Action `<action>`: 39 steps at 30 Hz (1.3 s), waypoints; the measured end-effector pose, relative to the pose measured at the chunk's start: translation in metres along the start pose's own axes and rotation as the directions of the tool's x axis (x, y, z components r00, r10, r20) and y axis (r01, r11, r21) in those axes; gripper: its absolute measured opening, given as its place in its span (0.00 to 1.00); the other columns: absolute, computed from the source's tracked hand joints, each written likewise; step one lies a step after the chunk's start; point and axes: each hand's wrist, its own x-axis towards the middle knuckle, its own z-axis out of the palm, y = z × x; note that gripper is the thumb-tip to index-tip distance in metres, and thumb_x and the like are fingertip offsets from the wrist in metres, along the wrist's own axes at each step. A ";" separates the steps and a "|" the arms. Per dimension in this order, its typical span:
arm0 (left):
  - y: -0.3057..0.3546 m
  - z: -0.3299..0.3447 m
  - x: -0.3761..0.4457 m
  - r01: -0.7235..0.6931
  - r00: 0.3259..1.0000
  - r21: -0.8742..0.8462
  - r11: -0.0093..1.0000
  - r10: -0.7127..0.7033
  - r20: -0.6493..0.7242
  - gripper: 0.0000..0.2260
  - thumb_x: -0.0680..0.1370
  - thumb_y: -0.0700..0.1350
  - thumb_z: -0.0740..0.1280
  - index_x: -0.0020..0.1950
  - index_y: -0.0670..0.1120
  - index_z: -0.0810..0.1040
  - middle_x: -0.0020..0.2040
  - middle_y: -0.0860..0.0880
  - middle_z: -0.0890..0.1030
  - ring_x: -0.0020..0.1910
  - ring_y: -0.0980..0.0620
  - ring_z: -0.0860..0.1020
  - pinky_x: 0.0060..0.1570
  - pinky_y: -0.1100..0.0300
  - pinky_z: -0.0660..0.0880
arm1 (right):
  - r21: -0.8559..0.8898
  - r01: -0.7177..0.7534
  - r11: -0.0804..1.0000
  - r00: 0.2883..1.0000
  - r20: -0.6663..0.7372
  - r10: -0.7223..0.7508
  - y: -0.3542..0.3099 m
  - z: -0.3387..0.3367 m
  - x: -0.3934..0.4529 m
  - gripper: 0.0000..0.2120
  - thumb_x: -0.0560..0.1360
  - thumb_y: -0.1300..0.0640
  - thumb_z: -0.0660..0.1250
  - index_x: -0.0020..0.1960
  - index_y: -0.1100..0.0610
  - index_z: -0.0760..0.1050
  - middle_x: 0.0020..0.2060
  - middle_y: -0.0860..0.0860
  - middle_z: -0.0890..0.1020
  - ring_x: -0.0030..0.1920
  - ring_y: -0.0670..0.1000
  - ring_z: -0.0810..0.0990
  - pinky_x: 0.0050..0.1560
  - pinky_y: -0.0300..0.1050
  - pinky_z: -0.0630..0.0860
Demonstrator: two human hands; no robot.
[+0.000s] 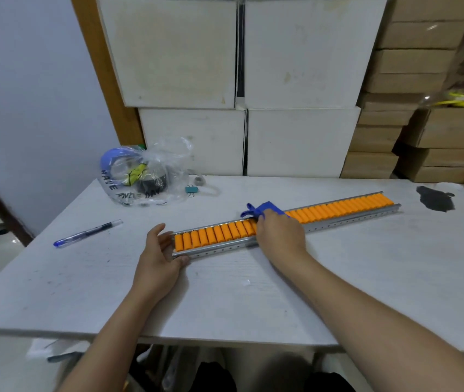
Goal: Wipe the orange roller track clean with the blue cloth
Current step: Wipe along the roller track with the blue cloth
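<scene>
Mid-surface, orange roller track (338,210) running 8-to-2 o'clock: left hand (158,256) loosely steadies its 8 o'clock end, right hand (280,233) clamps blue cloth (264,208) on rollers about a third along; probably mid-wipe.

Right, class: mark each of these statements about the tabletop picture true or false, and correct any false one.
1. The right hand presses the blue cloth on the roller track. True.
2. The left hand holds the pen. False: it steadies the track's near end; the pen lies apart on the table.
3. The rollers are green. False: orange.
4. A plastic bag sits on the table. True.
</scene>
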 end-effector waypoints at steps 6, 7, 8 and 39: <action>-0.004 0.001 0.001 0.019 1.000 -0.030 0.999 -0.019 -0.021 0.40 0.70 0.39 0.72 0.74 0.49 0.52 0.61 0.51 0.74 0.59 0.54 0.73 0.57 0.59 0.66 | 0.106 0.224 0.969 0.959 0.152 -0.238 -0.103 0.001 -0.015 0.10 0.79 0.58 0.54 0.50 0.59 0.73 0.44 0.56 0.82 0.41 0.59 0.78 0.36 0.46 0.60; -0.004 0.001 0.001 0.022 0.999 -0.029 0.999 -0.023 -0.025 0.40 0.70 0.39 0.72 0.74 0.49 0.51 0.58 0.53 0.75 0.57 0.53 0.75 0.54 0.58 0.67 | 0.129 0.255 0.958 0.949 0.158 -0.273 -0.117 0.002 -0.017 0.10 0.79 0.57 0.54 0.50 0.60 0.73 0.44 0.57 0.82 0.43 0.60 0.79 0.37 0.46 0.61; -0.004 0.000 0.001 0.023 0.999 -0.023 0.999 -0.024 -0.026 0.40 0.71 0.40 0.71 0.75 0.50 0.49 0.53 0.55 0.76 0.53 0.52 0.77 0.50 0.57 0.68 | 0.157 0.282 0.946 0.937 0.166 -0.307 -0.128 0.003 -0.019 0.11 0.79 0.56 0.54 0.51 0.60 0.73 0.45 0.58 0.82 0.45 0.61 0.79 0.37 0.47 0.61; -0.013 0.000 0.005 0.004 1.000 -0.075 0.997 -0.005 -0.007 0.40 0.69 0.40 0.74 0.74 0.50 0.55 0.65 0.50 0.71 0.65 0.52 0.71 0.66 0.52 0.67 | 0.901 -0.315 0.298 0.937 0.345 -0.052 -0.064 -0.069 -0.063 0.10 0.79 0.57 0.59 0.48 0.60 0.76 0.41 0.59 0.81 0.42 0.52 0.79 0.42 0.50 0.74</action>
